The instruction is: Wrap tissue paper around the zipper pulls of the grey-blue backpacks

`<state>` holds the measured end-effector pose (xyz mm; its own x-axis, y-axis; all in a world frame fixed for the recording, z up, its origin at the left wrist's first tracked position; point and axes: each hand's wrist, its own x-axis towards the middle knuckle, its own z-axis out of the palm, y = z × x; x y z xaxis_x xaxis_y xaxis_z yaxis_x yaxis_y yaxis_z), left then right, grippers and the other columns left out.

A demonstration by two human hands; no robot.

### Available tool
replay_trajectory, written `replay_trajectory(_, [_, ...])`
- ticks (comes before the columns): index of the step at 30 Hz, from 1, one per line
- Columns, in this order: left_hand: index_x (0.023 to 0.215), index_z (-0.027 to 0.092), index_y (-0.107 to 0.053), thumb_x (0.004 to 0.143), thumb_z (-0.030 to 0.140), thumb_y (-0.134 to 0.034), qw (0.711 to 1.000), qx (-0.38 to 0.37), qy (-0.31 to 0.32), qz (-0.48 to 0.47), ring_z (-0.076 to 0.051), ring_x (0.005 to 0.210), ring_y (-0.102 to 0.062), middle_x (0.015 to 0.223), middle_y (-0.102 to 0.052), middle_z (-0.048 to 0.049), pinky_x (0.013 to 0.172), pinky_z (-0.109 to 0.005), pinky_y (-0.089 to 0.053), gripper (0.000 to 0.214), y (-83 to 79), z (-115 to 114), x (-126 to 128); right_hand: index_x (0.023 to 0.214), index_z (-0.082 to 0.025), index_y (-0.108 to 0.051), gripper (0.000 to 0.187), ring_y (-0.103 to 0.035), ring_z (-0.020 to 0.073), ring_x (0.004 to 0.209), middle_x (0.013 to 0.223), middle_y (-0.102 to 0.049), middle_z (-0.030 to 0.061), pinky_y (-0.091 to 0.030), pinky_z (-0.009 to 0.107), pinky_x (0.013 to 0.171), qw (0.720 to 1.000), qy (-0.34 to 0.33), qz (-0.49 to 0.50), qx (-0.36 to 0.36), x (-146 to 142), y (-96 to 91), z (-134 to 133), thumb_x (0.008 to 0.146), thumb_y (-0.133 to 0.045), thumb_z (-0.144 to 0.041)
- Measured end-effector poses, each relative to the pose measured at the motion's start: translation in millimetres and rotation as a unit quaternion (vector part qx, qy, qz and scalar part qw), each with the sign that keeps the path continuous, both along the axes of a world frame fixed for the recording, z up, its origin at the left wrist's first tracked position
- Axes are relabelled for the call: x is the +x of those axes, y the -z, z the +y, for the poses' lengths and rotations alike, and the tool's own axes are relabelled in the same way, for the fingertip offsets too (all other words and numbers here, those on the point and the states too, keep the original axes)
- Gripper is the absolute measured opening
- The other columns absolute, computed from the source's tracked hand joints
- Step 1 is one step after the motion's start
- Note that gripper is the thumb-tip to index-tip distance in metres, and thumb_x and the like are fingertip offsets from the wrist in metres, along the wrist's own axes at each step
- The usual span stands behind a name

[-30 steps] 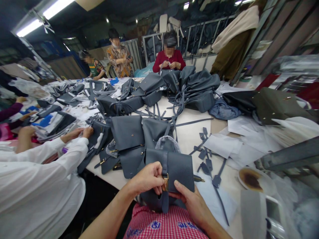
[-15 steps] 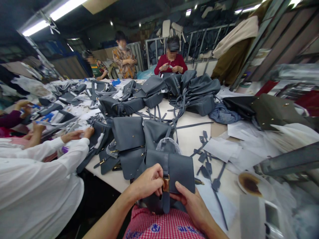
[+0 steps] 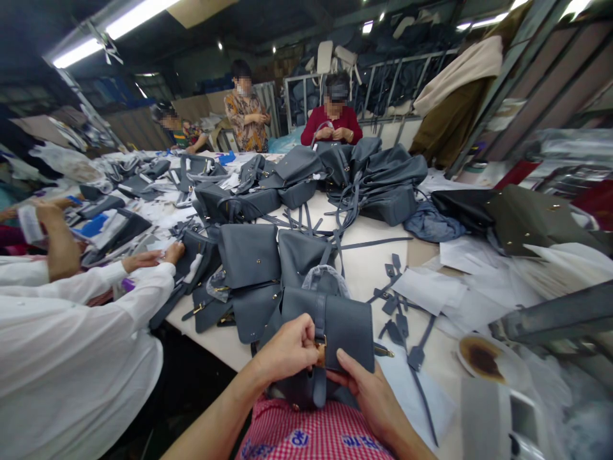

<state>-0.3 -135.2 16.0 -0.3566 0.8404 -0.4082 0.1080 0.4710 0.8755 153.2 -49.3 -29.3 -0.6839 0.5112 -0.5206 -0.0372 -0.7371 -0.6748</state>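
A dark blue-grey backpack (image 3: 349,322) rests at the table's near edge, against my checked apron (image 3: 330,431). My left hand (image 3: 290,348) is closed, its thumb and fingers pinched at the gold buckle (image 3: 322,352) on the front flap. The fingertips partly cover the buckle. Below it hangs the loose end of the closure strap (image 3: 318,388). My right hand (image 3: 361,380) grips the flap's lower edge, thumb on top and fingers underneath. Clear plastic wraps the bag's top handle (image 3: 330,275).
More backpacks (image 3: 251,255) lie just beyond, with a larger pile (image 3: 383,179) behind. Loose strap pieces (image 3: 395,329) and white paper sheets (image 3: 428,287) are at right. A co-worker's white sleeve (image 3: 143,300) reaches in from the left. Other people work across the table.
My left fingers have shifted slightly at the buckle and now cover more of it. My right hand keeps its hold. At far left a co-worker's forearm has risen.
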Motion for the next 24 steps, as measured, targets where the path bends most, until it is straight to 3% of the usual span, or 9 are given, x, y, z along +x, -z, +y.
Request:
replay_trajectory(5, [0.074, 0.022, -0.040, 0.064, 0.005, -0.048, 0.998, -0.007, -0.007, 0.061, -0.008, 0.047, -0.050, 0.053, -0.048, 0.0097, 0.043, -0.017, -0.028, 0.021, 0.9, -1.1, 2.5, 0.133, -0.019, -0.048, 0.068, -0.068, 0.0311, 0.103, 0.118, -0.070, 0.0089, -0.059, 0.046, 0.084, 1.000, -0.001, -0.008, 0.004, -0.4, 0.4, -0.6, 0.075, -0.076, -0.038])
replay_trajectory(10, [0.080, 0.022, -0.041, 0.070, 0.009, -0.050, 1.000, 0.011, -0.004, 0.008, -0.009, 0.050, -0.054, 0.057, -0.052, 0.0087, 0.046, -0.018, -0.033, 0.018, 4.5, -5.8, 1.2, 0.132, -0.021, -0.049, 0.063, -0.068, 0.0307, 0.102, 0.114, -0.072, 0.0084, -0.058, 0.047, 0.085, 1.000, -0.002, 0.024, -0.011, -1.7, -7.7, -1.3, 0.077, -0.074, -0.037])
replay_trajectory(14, [0.077, 0.022, -0.040, 0.071, 0.017, -0.060, 1.000, 0.012, -0.005, 0.018, -0.009, 0.051, -0.054, 0.058, -0.055, 0.0082, 0.048, -0.019, -0.034, 0.021, 2.3, -4.7, 2.2, 0.126, -0.020, -0.055, 0.058, -0.069, 0.0310, 0.100, 0.114, -0.072, 0.0088, -0.059, 0.047, 0.083, 1.000, 0.009, 0.018, -0.004, -1.2, -7.5, -1.4, 0.074, -0.076, -0.037])
replay_trajectory(24, [0.077, 0.021, -0.042, 0.068, 0.009, -0.053, 1.000, 0.002, 0.001, -0.007, -0.008, 0.045, -0.053, 0.051, -0.051, 0.0096, 0.042, -0.015, -0.031, 0.018, 4.0, -1.1, 0.5, 0.133, -0.022, -0.046, 0.066, -0.068, 0.0321, 0.101, 0.117, -0.070, 0.0089, -0.059, 0.050, 0.084, 1.000, 0.019, 0.014, -0.006, -1.2, -7.9, -2.3, 0.075, -0.075, -0.037])
